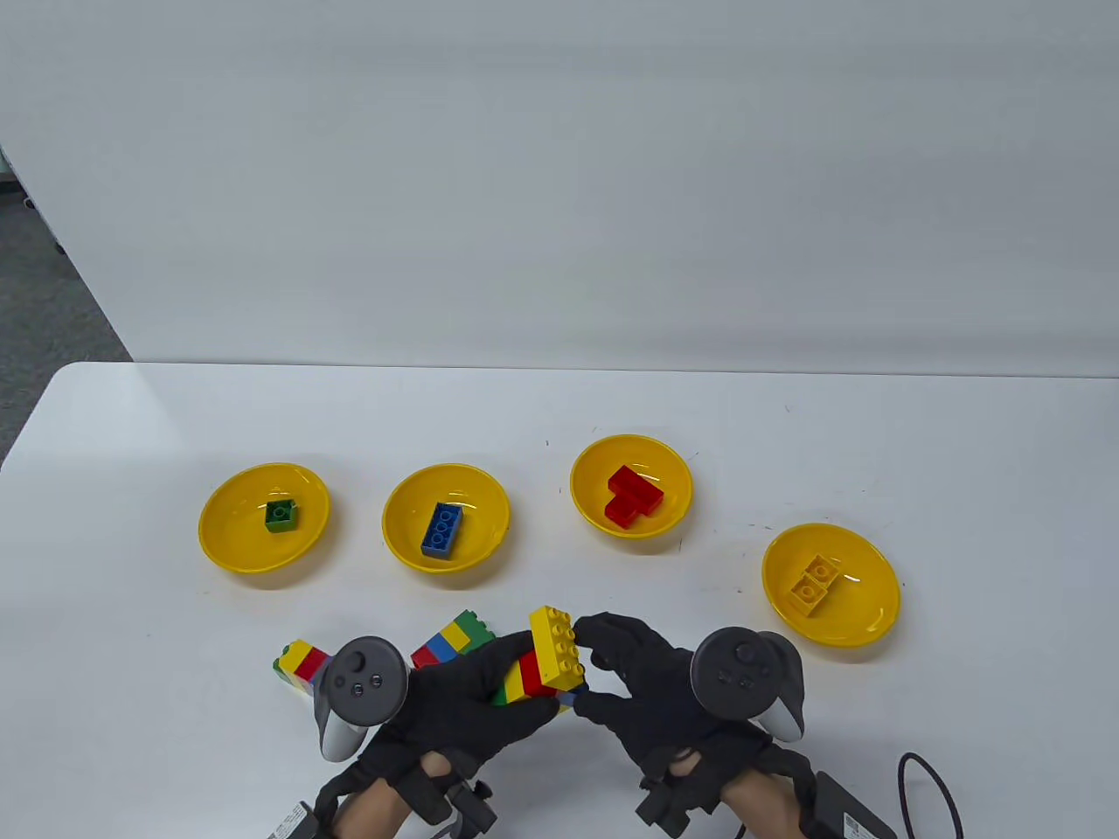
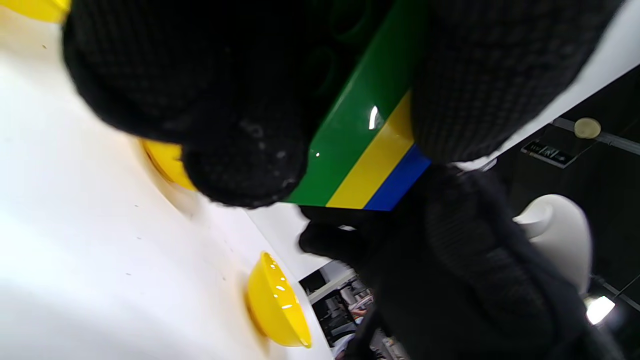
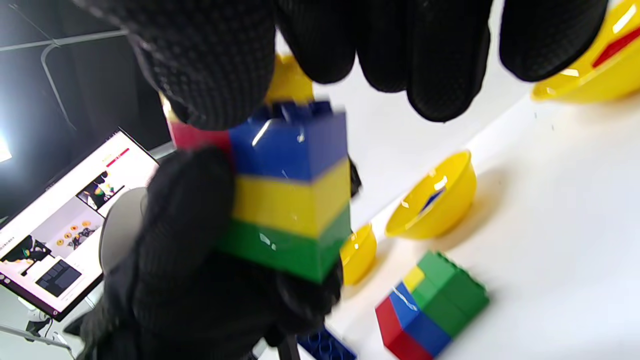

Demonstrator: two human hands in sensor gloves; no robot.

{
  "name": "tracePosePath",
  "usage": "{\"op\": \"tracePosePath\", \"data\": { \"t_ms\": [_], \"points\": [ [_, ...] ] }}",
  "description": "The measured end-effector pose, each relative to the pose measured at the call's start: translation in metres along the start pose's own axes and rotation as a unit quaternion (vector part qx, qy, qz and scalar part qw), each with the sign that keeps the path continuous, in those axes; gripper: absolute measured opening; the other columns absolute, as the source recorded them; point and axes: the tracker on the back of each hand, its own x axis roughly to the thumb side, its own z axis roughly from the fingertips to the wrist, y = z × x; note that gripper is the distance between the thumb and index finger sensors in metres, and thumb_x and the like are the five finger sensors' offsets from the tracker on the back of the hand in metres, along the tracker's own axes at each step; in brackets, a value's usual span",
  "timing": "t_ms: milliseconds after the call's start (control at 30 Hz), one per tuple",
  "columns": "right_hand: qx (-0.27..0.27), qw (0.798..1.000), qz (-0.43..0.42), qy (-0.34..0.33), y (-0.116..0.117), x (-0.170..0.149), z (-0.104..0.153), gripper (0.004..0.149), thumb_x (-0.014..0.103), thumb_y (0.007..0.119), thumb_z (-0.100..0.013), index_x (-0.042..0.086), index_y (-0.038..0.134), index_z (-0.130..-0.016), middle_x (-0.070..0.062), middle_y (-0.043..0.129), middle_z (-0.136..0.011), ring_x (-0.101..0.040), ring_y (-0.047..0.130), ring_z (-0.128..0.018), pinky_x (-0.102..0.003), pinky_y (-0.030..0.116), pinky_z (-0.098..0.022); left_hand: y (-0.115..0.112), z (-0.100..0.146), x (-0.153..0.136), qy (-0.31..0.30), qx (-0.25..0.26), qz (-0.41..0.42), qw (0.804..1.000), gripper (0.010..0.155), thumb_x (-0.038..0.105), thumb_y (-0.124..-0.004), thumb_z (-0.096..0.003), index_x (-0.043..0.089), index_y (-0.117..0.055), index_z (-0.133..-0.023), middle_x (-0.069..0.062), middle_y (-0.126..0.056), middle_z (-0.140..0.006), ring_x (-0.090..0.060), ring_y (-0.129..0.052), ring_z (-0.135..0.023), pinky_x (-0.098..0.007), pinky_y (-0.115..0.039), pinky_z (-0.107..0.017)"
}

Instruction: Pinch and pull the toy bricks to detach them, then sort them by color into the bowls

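Note:
Low over the table's front edge, both hands hold a stack of bricks (image 1: 524, 677) with green, yellow, red and blue layers. My left hand (image 1: 511, 690) grips its lower part. A long yellow brick (image 1: 557, 647) sits on top, pinched by my right hand (image 1: 597, 671) between fingers and thumb. In the left wrist view the stack's green, yellow and blue bands (image 2: 370, 145) show between my left fingers (image 2: 240, 110). The right wrist view has the stack (image 3: 290, 200) under my right fingertips (image 3: 430, 55).
Four yellow bowls stand in a row: one with a green brick (image 1: 264, 517), one with a blue brick (image 1: 446, 529), one with red bricks (image 1: 631, 485), one with a yellow brick (image 1: 830, 584). Two more mixed stacks (image 1: 302, 662) (image 1: 453, 638) lie by my left hand.

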Motion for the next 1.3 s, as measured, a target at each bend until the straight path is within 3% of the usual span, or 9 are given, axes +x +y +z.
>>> {"op": "tracePosePath", "data": {
  "t_ms": [100,267,400,567,767,833,1000,1133,1300],
  "points": [
    [-0.022,0.998,-0.021,-0.051,-0.009,0.004,0.000,0.078,0.037,0.086,-0.037,0.009,0.055,-0.103,-0.032,0.059,-0.101,-0.053,0.078,-0.079,-0.074,0.066,-0.052,-0.005,-0.001,-0.002,0.008,-0.015,-0.017,1.000,0.067,0.051,-0.102,-0.0395,0.023,-0.079,-0.096,-0.016,-0.094,-0.089,-0.032,-0.112,-0.042,-0.047,-0.095,-0.027],
    [0.016,0.995,-0.010,-0.095,-0.001,0.009,0.001,0.077,0.037,0.087,-0.036,0.018,0.057,-0.104,-0.032,0.046,-0.106,-0.058,0.064,-0.089,-0.078,0.057,-0.056,-0.017,-0.004,-0.001,0.009,-0.059,-0.060,0.996,0.067,0.051,-0.102,-0.0392,0.023,-0.080,-0.096,-0.016,-0.095,-0.089,-0.032,-0.112,-0.041,-0.047,-0.095,-0.027],
    [0.051,0.994,0.014,-0.092,0.009,0.010,0.000,0.072,0.035,0.087,-0.037,0.023,0.060,-0.102,-0.032,0.043,-0.108,-0.059,0.062,-0.091,-0.078,0.056,-0.057,-0.020,-0.004,-0.001,0.009,-0.070,-0.064,0.995,0.067,0.052,-0.102,-0.0387,0.023,-0.081,-0.095,-0.016,-0.096,-0.087,-0.032,-0.113,-0.040,-0.047,-0.095,-0.026],
    [0.034,0.994,0.021,-0.099,0.013,0.007,0.000,0.062,0.030,0.086,-0.036,0.019,0.074,-0.095,-0.029,0.058,-0.105,-0.057,0.070,-0.089,-0.076,0.062,-0.056,-0.021,-0.004,-0.001,0.011,-0.071,-0.063,0.995,0.067,0.053,-0.102,-0.0383,0.022,-0.082,-0.094,-0.016,-0.097,-0.085,-0.031,-0.113,-0.038,-0.046,-0.095,-0.025],
    [0.073,0.994,0.011,-0.084,0.017,0.002,0.000,0.064,0.032,0.086,-0.037,0.016,0.070,-0.097,-0.034,0.053,-0.104,-0.062,0.066,-0.089,-0.076,0.060,-0.057,-0.022,-0.004,-0.001,0.010,-0.080,-0.043,0.996,0.066,0.053,-0.102,-0.0384,0.023,-0.082,-0.094,-0.016,-0.098,-0.085,-0.031,-0.113,-0.038,-0.046,-0.095,-0.025],
    [0.031,0.995,0.004,-0.092,0.017,0.002,0.001,0.060,0.030,0.087,-0.035,0.011,0.079,-0.090,-0.036,0.061,-0.100,-0.062,0.074,-0.083,-0.072,0.067,-0.055,-0.022,-0.005,-0.002,0.009,-0.083,-0.042,0.996,0.066,0.053,-0.102,-0.0380,0.024,-0.083,-0.094,-0.015,-0.098,-0.086,-0.031,-0.113,-0.038,-0.046,-0.095,-0.025],
    [0.031,0.998,-0.034,-0.036,0.015,0.003,0.000,0.057,0.025,0.076,-0.029,0.004,0.082,-0.082,-0.042,0.069,-0.093,-0.067,0.085,-0.072,-0.070,0.080,-0.046,-0.022,-0.007,-0.004,-0.003,-0.124,-0.023,0.992,0.065,0.051,-0.103,-0.0377,0.027,-0.082,-0.095,-0.012,-0.096,-0.090,-0.033,-0.112,-0.041,-0.047,-0.095,-0.027],
    [0.015,0.983,-0.181,0.010,0.008,-0.014,-0.001,0.059,0.030,0.077,-0.032,0.004,0.080,-0.085,-0.041,0.069,-0.092,-0.065,0.085,-0.070,-0.069,0.079,-0.045,-0.018,-0.007,-0.004,0.006,-0.108,0.008,0.994,0.065,0.051,-0.102,-0.0397,0.025,-0.080,-0.096,-0.013,-0.095,-0.090,-0.033,-0.112,-0.042,-0.046,-0.095,-0.028],
    [-0.108,0.983,-0.150,0.019,-0.046,-0.029,-0.002,0.061,0.036,0.080,-0.037,0.006,0.077,-0.090,-0.037,0.067,-0.096,-0.063,0.083,-0.074,-0.072,0.072,-0.048,-0.010,-0.005,-0.003,0.012,-0.085,0.011,0.996,0.066,0.051,-0.101,-0.0397,0.024,-0.080,-0.096,-0.015,-0.095,-0.090,-0.033,-0.112,-0.043,-0.047,-0.095,-0.029]
  ]
}}
